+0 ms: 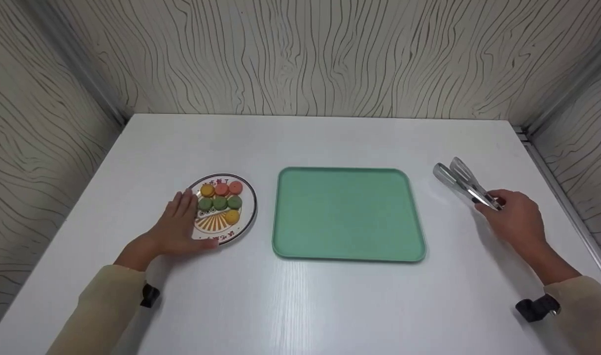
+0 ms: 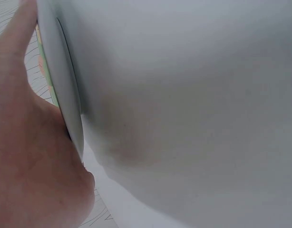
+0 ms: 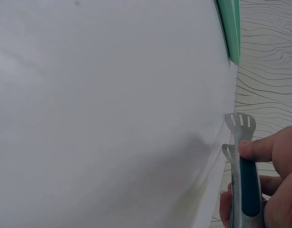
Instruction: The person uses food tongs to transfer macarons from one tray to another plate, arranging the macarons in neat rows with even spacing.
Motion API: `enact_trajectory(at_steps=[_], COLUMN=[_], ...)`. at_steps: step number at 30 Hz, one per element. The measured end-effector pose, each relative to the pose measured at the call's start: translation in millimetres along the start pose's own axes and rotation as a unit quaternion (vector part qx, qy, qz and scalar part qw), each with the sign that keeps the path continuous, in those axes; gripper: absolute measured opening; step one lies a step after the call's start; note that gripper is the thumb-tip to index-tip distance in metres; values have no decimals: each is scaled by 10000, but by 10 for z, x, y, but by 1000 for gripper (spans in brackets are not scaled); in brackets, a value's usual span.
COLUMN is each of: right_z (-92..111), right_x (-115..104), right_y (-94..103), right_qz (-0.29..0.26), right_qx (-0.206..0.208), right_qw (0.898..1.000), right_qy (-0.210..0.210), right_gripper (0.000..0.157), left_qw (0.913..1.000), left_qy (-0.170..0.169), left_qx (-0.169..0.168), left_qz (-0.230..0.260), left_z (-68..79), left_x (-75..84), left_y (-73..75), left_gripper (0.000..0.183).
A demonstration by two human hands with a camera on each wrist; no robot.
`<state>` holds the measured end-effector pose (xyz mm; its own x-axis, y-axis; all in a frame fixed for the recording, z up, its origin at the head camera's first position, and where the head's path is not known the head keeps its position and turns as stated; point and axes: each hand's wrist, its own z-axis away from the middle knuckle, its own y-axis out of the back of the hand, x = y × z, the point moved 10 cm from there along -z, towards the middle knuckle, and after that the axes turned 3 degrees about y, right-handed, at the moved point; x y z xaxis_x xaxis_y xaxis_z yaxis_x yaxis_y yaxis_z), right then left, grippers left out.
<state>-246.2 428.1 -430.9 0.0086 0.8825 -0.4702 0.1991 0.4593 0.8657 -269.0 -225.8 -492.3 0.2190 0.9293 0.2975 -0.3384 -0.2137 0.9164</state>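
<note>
At the left, a round white plate [image 1: 249, 207] with a dark rim carries several macarons: two pink [image 1: 222, 189], three green [image 1: 220, 203] and two yellow [image 1: 231, 217]. My left hand [image 1: 174, 231] lies along its left side, fingers straight at the rim and thumb stretched by the near edge. The left wrist view shows that hand [image 2: 36, 156] against the plate's side [image 2: 65, 80]. On the right, my right hand [image 1: 519, 219] grips metal tongs [image 1: 460, 181], whose slotted heads stand slightly apart with nothing between them. A dark blue grip panel [image 3: 250, 190] shows in the right wrist view.
Between the hands lies a green rectangular tray [image 1: 349, 214] with a low rim and nothing on it. The white table [image 1: 300, 305] meets wood-patterned panels [image 1: 310, 59] at the back and sides. Both wrists wear black devices [image 1: 534, 308].
</note>
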Motion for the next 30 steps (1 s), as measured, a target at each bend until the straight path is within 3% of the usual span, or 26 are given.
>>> enact_trajectory(at_steps=[8,21,30], right_z=[8,48,56], right_x=[30,55,90], right_y=[-45,-195,-251], right_qz=[151,-232,-4], right_qx=[-286,-741,-932], right_qw=[9993,9964,9938], right_qy=[-180,-332,-614], right_gripper=[49,60,68], left_qw=[10000,9999,9999], left_qy=[23,-13,-32], left_qx=[-35,-46,-2], left_qz=[25,155,122], left_z=[6,28,29], left_x=[3,31,36], left_y=[2,26,31], left_gripper=[130,129,129])
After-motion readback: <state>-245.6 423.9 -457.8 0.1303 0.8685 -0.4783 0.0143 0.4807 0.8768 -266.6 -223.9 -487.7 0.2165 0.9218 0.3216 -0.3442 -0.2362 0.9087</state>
